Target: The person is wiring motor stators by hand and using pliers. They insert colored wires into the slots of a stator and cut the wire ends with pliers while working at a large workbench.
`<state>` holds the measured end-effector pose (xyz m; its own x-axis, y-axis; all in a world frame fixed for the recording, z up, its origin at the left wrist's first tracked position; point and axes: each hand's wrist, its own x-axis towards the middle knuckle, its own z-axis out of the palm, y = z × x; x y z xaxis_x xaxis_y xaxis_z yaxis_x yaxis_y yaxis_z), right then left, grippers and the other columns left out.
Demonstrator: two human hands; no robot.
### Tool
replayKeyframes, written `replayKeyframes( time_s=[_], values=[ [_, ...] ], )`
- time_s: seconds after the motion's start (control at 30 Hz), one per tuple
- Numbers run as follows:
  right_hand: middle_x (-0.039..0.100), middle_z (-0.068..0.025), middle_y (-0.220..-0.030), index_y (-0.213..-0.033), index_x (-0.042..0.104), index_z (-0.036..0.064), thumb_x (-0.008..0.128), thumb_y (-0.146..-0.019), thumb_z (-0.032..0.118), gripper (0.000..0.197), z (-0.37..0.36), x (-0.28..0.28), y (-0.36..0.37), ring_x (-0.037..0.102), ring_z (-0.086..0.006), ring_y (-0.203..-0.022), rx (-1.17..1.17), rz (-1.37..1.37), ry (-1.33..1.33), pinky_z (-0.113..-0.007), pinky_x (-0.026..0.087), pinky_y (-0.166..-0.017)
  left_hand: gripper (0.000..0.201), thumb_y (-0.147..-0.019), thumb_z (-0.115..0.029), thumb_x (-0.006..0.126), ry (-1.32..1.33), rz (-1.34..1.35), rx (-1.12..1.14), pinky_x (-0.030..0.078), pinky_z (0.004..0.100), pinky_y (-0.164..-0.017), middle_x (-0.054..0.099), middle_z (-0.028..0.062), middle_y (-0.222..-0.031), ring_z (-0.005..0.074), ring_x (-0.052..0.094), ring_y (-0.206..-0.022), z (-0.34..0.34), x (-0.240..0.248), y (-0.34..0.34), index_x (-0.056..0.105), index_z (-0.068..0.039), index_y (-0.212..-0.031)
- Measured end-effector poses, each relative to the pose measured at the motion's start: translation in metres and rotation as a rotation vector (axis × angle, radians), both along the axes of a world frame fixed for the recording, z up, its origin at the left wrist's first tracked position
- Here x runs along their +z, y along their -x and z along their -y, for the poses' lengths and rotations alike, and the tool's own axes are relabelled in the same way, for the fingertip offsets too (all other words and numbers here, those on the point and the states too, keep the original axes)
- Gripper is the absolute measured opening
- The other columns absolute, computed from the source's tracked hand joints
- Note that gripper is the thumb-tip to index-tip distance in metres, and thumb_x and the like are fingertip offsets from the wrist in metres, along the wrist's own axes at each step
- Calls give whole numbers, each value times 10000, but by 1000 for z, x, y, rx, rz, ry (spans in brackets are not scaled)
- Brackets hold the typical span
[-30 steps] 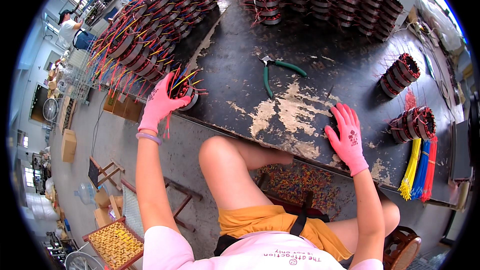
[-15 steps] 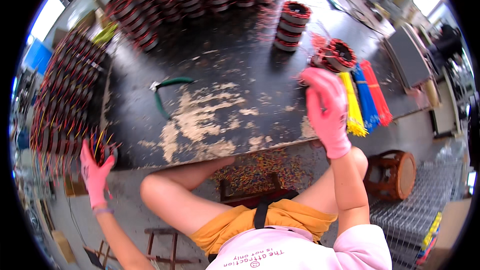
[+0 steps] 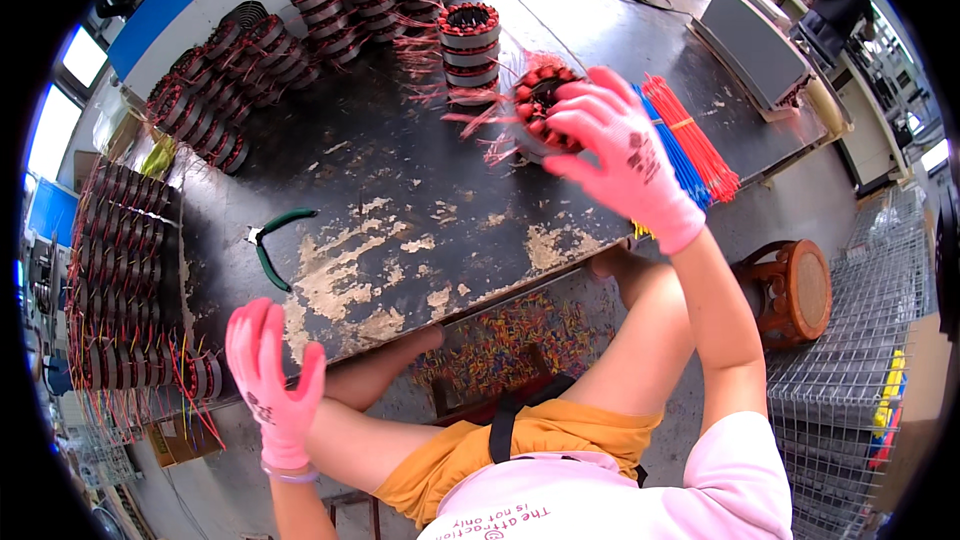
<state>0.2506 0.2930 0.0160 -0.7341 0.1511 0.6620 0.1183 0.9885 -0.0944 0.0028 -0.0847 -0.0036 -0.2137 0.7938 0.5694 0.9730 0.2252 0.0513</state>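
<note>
1. A person's two hands in pink gloves work at a dark bench [image 3: 400, 165]. The right hand [image 3: 625, 155] is curled at the near right side of a coil ring stack [image 3: 530, 122], thumb low; its fingers overlap the rim, but whether they grip it I cannot tell.
2. The left hand [image 3: 275, 380] is open and holds nothing, fingers loosely apart, at the bench's near edge.
3. The coil ring stack is on the right half of the bench, beside an upright stack [image 3: 470, 60] and left of bundles of blue wires [image 3: 680, 148] and red wires [image 3: 708, 140].
4. What could go wrong: the thin red leads [image 3: 492, 122] spray toward the upright stack, so a sideways pull might snag them or topple it. A hold by the rim alone could squash windings or let the rings slip.
5. Materials and shapes: the rings look like grey metal bands, with lumpy red windings around a dark, hollow middle. The wires are slim, straight and glossy — tied in bundles. The gloves look knitted at the wrist.
6. Green-handled pliers [image 3: 263, 255] lie splayed on the bench — its dark coating worn to rough, pale patches.
</note>
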Motion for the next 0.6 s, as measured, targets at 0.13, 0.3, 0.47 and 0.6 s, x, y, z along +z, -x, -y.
replayKeyframes(
  time_s=[0.13, 0.3, 0.47, 0.6],
  values=[
    [641, -37, -890, -905, 658, 137, 819, -702, 260, 286, 86, -28, 31, 625, -245, -954, 220, 60, 102, -480, 428, -1095, 520, -793, -14, 740, -136, 112, -469, 464, 580, -1060, 569, 200, -1318, 426, 579, -1195, -62, -11, -62, 581, 27, -1286],
    [646, -43, -906, -896, 663, 144, 733, -788, 267, 177, 128, -119, 81, 611, -245, -978, 58, 4, 150, -458, 394, -1136, 625, -873, -27, 708, -202, 418, -358, 435, 483, -1091, 487, 216, -1412, 408, 498, -1313, -127, -56, -90, 451, 15, -1441],
    [663, -85, -1189, -1077, 675, 98, 778, -802, 225, 320, 99, -84, 1, 620, -314, -1111, -135, -5, 400, -450, 485, -998, 440, -974, -141, 637, 10, 520, -224, 470, 430, -1010, 559, 174, -1320, 336, 595, -1154, -147, -71, -80, 541, -2, -1379],
    [673, -100, -978, -1037, 667, 98, 723, -892, 424, 361, 19, -82, -100, 658, -303, -945, -886, 167, 298, -433, 530, -792, 454, -909, -207, 723, 146, 159, -117, 473, 453, -981, 625, 142, -1226, 352, 621, -1076, -154, -92, -81, 589, -58, -1317]
  ],
)
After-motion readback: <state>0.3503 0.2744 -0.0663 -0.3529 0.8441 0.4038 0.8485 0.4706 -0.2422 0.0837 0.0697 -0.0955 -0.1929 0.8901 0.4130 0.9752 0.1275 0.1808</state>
